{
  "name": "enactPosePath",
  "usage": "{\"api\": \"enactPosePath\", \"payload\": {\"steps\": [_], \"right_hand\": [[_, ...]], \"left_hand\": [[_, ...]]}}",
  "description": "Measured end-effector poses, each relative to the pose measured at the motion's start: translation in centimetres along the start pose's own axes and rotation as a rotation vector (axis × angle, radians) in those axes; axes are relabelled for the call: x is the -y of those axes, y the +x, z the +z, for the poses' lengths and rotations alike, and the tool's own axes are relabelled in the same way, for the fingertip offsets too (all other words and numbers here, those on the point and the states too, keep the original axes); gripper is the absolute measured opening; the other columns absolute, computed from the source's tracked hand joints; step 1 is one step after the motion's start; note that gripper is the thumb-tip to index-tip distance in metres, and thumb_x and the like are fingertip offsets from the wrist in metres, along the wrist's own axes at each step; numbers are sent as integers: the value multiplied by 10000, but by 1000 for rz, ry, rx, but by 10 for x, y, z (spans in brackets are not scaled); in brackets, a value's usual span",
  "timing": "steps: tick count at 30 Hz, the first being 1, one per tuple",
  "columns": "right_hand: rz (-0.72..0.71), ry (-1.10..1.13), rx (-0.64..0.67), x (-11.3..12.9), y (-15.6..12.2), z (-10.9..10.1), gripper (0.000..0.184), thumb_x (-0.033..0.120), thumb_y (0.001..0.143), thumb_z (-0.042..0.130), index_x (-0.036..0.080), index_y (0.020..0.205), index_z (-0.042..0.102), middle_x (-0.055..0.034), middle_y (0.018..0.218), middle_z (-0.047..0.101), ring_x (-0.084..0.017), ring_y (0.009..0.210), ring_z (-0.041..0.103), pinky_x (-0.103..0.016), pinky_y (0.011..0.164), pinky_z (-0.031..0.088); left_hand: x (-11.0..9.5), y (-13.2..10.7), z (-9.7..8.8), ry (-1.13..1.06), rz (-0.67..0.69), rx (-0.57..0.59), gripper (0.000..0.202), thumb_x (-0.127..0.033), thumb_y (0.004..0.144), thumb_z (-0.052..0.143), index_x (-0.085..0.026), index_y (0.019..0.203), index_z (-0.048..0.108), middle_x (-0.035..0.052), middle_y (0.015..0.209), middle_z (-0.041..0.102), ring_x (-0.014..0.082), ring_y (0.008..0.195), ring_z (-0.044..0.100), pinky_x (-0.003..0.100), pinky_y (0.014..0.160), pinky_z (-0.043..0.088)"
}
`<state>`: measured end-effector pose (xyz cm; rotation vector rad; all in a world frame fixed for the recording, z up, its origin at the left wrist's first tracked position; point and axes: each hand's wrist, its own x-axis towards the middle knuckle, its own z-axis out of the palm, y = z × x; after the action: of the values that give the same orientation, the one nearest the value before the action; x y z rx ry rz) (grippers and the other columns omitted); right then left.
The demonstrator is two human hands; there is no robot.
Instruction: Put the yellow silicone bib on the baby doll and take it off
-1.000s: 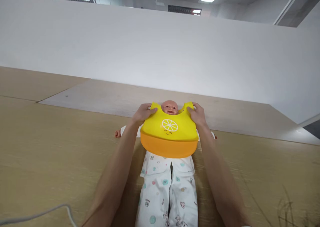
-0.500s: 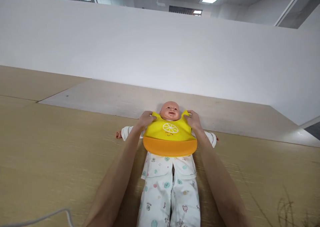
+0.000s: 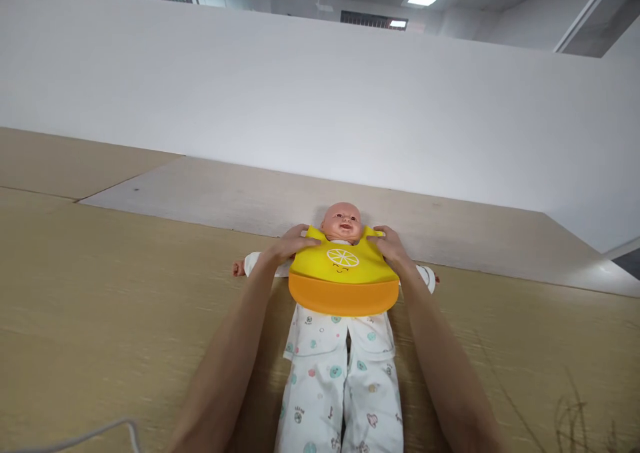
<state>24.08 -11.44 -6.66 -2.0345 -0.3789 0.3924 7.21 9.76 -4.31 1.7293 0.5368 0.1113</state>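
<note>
Gripping a bright yellow silicone bib (image 3: pixel 344 266) by its shoulder tabs, here are both hands, close in on the chest of a vinyl baby doll (image 3: pixel 341 221)! The left hand (image 3: pixel 296 243) curls at ten o'clock, the right hand (image 3: pixel 391 245) at two, equally near, neither spread wide. The doll lies on its back on a pale wood table (image 3: pixel 100 306), long axis running twelve to six, feet cut off by the frame. Any neck fastening stays hidden from view.
</note>
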Motion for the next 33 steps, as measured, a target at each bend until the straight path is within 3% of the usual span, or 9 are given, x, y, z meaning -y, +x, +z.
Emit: {"api": "enactPosePath", "payload": {"steps": [3,5,8,13,20,26,30,33], "right_hand": [[11,40,91,8,-17,-14,729,299,670,684,200,1323,374,-73,989,639,-149,711,620,-205,542,460],[19,72,157,10,-29,-23,802,273,639,720,206,1341,337,-66,972,637,-131,661,604,-194,513,444],[25,115,211,8,-46,-35,792,262,638,727,229,1330,345,-17,830,634,-102,554,546,-183,471,404],[31,201,298,2,-58,-44,658,230,654,705,253,1246,420,15,743,597,-129,661,601,-199,569,464],[59,124,350,-3,-55,-47,612,211,661,679,236,1215,419,5,783,624,-122,645,597,-180,525,436],[53,-73,280,-4,-49,-45,406,251,725,627,186,1112,521,40,582,544,-83,463,482,-166,419,346],[73,-77,187,2,-35,-39,387,437,775,615,144,1018,546,7,583,553,-101,483,509,-187,417,366],[39,-53,174,7,-23,-29,342,470,770,613,142,855,568,9,565,519,-85,455,471,-191,401,321]], "left_hand": [[-7,-14,-8,-57,-19,107,1058,-357,582,817,-202,1452,236,107,1035,672,246,851,660,303,699,513],[-9,-21,-12,-68,-12,147,1134,-369,581,827,-226,1481,153,115,1063,661,257,894,655,334,762,517],[-7,-27,-14,-48,22,184,1035,-417,616,796,-270,1466,223,90,1077,648,254,940,639,350,814,510],[3,-28,-6,43,153,129,679,-394,625,749,-231,1246,528,63,1188,588,239,1024,574,276,778,494],[4,-32,6,42,132,110,483,-329,647,646,-199,1110,601,40,1045,630,182,835,587,247,667,453],[-2,-29,6,154,168,15,336,-393,637,657,-185,900,691,23,913,658,173,803,575,224,635,427],[4,-6,9,94,51,-206,382,-425,646,631,-170,926,675,35,806,665,174,704,582,232,556,404],[11,17,8,124,15,-308,364,-397,658,612,-136,903,675,79,864,669,208,784,593,246,570,397]]}}
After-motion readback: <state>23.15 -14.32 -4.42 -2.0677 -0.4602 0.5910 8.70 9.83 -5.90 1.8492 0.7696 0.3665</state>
